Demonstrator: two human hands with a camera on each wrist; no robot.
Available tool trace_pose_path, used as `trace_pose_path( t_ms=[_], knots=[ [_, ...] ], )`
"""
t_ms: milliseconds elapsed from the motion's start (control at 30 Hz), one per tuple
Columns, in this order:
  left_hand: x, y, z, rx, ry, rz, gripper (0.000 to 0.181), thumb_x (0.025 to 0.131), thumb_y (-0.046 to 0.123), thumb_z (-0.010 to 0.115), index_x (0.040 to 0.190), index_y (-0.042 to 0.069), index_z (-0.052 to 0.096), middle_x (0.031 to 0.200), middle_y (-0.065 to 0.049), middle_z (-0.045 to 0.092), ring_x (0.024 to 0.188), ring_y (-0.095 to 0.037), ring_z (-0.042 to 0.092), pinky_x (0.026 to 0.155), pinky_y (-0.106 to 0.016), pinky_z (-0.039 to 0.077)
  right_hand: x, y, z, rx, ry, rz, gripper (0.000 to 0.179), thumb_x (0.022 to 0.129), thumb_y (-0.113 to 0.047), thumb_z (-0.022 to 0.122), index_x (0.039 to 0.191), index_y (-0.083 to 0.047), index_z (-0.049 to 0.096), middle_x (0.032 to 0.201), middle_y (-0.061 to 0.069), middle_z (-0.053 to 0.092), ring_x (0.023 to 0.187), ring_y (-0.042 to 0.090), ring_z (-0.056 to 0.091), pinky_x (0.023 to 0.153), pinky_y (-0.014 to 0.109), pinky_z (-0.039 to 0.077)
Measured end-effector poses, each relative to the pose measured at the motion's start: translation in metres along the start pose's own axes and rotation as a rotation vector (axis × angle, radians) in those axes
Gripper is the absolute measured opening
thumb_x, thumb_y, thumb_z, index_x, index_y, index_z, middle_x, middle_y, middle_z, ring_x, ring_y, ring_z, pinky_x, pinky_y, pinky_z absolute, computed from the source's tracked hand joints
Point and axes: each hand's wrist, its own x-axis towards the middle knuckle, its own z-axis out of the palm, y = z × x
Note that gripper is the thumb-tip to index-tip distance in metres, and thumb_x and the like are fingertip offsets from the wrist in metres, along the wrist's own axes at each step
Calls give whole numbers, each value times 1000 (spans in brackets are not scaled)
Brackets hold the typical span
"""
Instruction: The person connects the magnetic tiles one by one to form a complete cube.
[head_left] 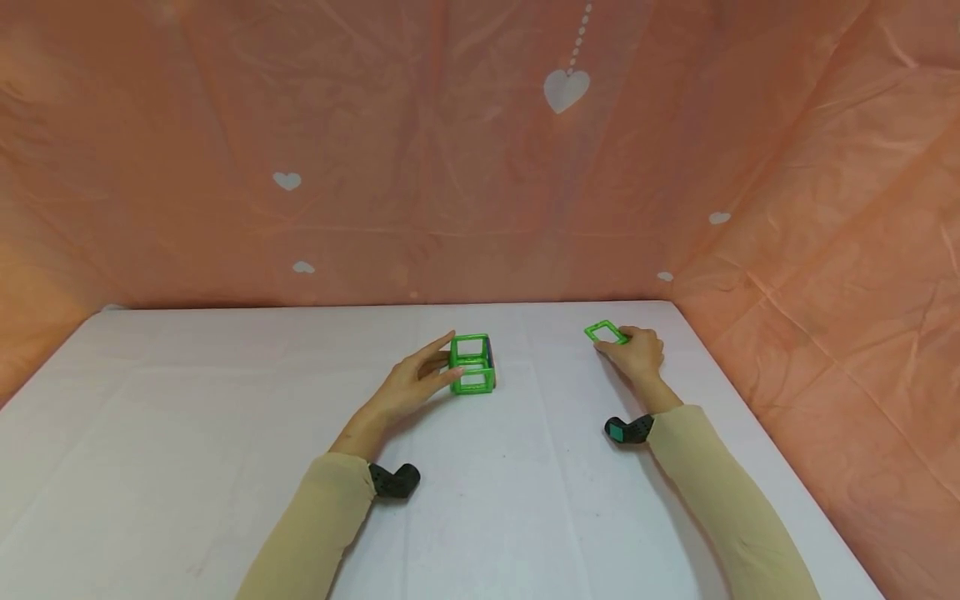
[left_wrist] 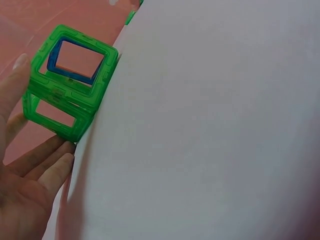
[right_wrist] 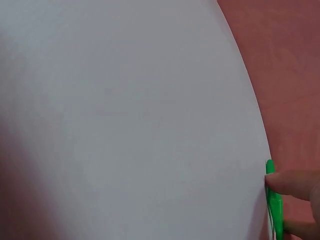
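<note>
A small box of see-through magnetic tiles [head_left: 472, 363] stands on the white-covered table, its front and top frames green. A blue tile [left_wrist: 51, 62] shows through the green frame in the left wrist view, and blue also edges the box's right side in the head view. My left hand [head_left: 408, 385] holds the box from its left side, thumb at the front and index finger reaching towards the back. Farther right, my right hand [head_left: 636, 352] pinches a single green square tile [head_left: 597, 326] by its near right edge. In the right wrist view that tile [right_wrist: 275, 210] is seen nearly edge-on.
White cloth [head_left: 225, 433] covers the table. An orange curtain [head_left: 420, 150] with pale hearts hangs behind it, and another stretch [head_left: 862, 275] runs along the right edge. A dark wrist device [head_left: 395, 481] sits on the left wrist, and a similar one [head_left: 628, 429] on the right.
</note>
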Motion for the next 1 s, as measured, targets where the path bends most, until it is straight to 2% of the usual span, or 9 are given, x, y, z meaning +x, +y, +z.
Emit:
trace_pose_path(
  t_ms=[167,433,567,767,1000],
  knots=[
    [-1,1,1,0,1,-1,68,93,34,63,152,22,30,141,-17,50,134,-33,44,110,-48,36,0,0,2,72,22,-28,61,84,-25,70,133,6,52,130,29,49,120,41,42,101,52,34],
    [-1,1,2,1,6,-5,68,93,33,63,152,22,30,141,-16,49,134,-33,43,110,-47,36,0,-2,4,113,48,-116,59,81,-19,74,128,9,55,126,31,54,117,41,47,99,49,38],
    [-1,1,2,-6,7,-14,69,93,34,63,152,23,29,142,-16,49,135,-32,43,110,-46,36,0,-4,5,138,34,-154,58,81,-17,75,127,12,55,124,32,55,114,39,48,97,47,40],
    [-1,1,2,-10,4,-10,69,93,34,63,152,23,29,142,-16,48,135,-31,43,110,-46,36,-3,-10,5,164,4,-184,57,81,-15,74,127,12,55,119,32,57,99,31,48,83,38,42],
    [-1,0,3,-5,7,-7,69,93,34,63,152,24,29,142,-16,49,135,-31,43,110,-46,36,-6,-16,5,207,-70,-171,58,83,-17,72,131,9,53,131,29,52,109,31,47,94,42,42]
  ],
)
